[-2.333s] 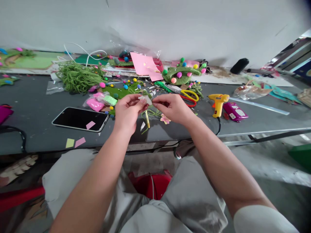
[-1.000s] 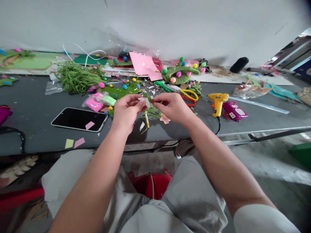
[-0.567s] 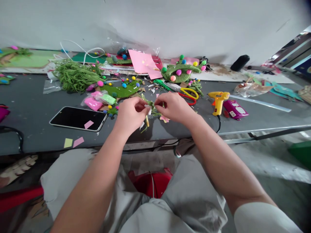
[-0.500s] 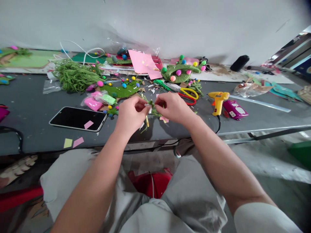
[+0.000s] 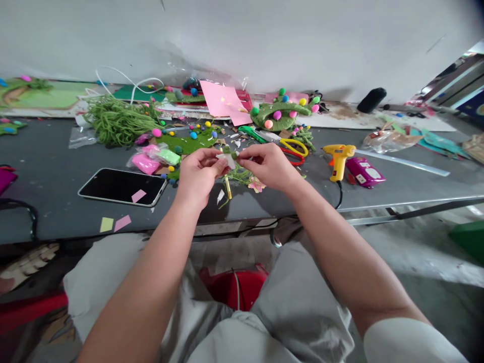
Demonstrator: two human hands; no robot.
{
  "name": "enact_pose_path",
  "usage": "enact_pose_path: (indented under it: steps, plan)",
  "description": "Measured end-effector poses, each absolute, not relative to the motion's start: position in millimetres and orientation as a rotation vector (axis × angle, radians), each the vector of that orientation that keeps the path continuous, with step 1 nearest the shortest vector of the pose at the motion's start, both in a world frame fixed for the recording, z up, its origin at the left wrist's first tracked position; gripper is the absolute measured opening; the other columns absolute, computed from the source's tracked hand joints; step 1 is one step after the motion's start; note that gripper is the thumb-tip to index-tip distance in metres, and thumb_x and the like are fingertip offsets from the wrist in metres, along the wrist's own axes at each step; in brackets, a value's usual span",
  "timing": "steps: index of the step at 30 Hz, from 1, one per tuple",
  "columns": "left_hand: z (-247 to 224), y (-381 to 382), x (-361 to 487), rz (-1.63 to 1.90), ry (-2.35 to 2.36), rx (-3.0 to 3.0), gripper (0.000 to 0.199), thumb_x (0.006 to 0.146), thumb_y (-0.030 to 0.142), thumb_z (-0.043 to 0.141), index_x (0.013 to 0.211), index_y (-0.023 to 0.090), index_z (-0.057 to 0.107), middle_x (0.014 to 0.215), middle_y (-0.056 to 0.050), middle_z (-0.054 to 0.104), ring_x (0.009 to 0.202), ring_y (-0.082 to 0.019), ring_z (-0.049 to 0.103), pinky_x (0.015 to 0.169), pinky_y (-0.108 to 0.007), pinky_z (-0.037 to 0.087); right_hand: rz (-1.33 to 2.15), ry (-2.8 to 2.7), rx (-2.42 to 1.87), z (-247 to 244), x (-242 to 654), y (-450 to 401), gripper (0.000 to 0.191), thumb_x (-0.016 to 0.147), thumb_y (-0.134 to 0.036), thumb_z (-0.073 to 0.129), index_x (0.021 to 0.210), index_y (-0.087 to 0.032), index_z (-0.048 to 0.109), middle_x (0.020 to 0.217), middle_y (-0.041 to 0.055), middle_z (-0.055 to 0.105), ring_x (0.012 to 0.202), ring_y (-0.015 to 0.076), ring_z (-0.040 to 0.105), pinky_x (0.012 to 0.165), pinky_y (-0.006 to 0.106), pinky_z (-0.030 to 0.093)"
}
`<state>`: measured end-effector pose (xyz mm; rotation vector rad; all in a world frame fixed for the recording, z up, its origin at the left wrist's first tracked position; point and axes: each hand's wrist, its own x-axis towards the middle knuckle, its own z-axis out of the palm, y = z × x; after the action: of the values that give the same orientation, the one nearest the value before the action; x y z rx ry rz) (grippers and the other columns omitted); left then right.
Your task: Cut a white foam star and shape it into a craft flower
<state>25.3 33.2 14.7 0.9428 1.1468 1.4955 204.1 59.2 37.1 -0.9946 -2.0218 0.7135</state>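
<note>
Between my hands is a small white paper piece [image 5: 228, 160] with a bit of green fuzzy material [image 5: 227, 150] at its upper edge. My left hand [image 5: 198, 176] pinches the white piece between thumb and fingers. The fingertips of my right hand [image 5: 266, 164] are closed at the right end of the green bit. Below them on the table lie a thin yellow stick [image 5: 228, 187], a white scrap [image 5: 221, 195], loose green strands [image 5: 240, 175] and a pink and yellow paper flower [image 5: 257, 185].
Left lie a phone [image 5: 121, 186], a green yarn bundle [image 5: 117, 120] and bags of pink and green clay [image 5: 145, 162]. Behind my hands is a green felt piece with pompoms [image 5: 192, 142]. Rightward are scissors [image 5: 293, 146], a yellow glue gun [image 5: 338, 159] and a purple packet [image 5: 366, 172].
My hands have moved slightly apart and turned, so the white piece and green bit show more plainly between them. The table items stay in place.
</note>
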Motion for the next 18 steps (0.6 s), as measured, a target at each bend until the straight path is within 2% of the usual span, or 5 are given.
enact_pose_path:
  steps: [3,6,9,12,18]
  plan:
    - [16.5,31.6,21.2,1.413,1.104,0.998,0.033,0.059,0.023,0.093,0.081,0.019,0.068,0.068,0.001,0.069,0.069,-0.017,0.071,0.077,-0.036,0.063,0.754,-2.095,-0.939,39.1,210.4,62.5,0.021,0.084,-0.014,0.063,0.09,-0.014,0.083,0.082,0.0035,0.076,0.072,0.0147,0.063,0.068,0.027,0.046]
    - [17.3,28.5,16.2,1.322,1.173,1.196,0.033,0.058,0.028,0.095,0.078,0.019,0.07,0.072,-0.003,0.073,0.069,-0.02,0.072,0.07,-0.034,0.062,0.669,-2.226,-0.941,43.1,216.8,63.1,0.025,0.083,-0.01,0.062,0.093,-0.015,0.084,0.084,0.0038,0.077,0.075,0.0153,0.065,0.071,0.027,0.045]
    - [17.5,24.7,13.6,1.21,1.326,1.483,0.026,0.066,0.031,0.091,0.08,0.02,0.073,0.077,-0.006,0.077,0.072,-0.023,0.074,0.066,-0.034,0.059,0.469,-2.391,-1.008,46.0,218.3,60.4,0.026,0.082,-0.007,0.061,0.09,-0.016,0.084,0.085,0.0051,0.077,0.077,0.0169,0.065,0.073,0.03,0.043]
    - [16.6,21.9,15.0,1.174,1.451,1.702,0.012,0.076,0.026,0.082,0.082,0.02,0.073,0.078,-0.006,0.077,0.071,-0.022,0.073,0.067,-0.033,0.056,0.317,-2.448,-1.172,46.8,214.5,55.8,0.025,0.083,-0.009,0.059,0.09,-0.015,0.082,0.089,0.0076,0.077,0.079,0.0188,0.063,0.069,0.031,0.039]
    - [14.9,19.6,21.4,1.277,1.52,1.778,0.006,0.08,0.021,0.077,0.084,0.02,0.072,0.076,-0.003,0.076,0.07,-0.02,0.073,0.067,-0.031,0.055,0.342,-2.327,-1.283,45.0,205.3,49.7,0.016,0.084,-0.015,0.059,0.085,-0.014,0.075,0.083,0.0074,0.073,0.07,0.016,0.058,0.065,0.03,0.037]
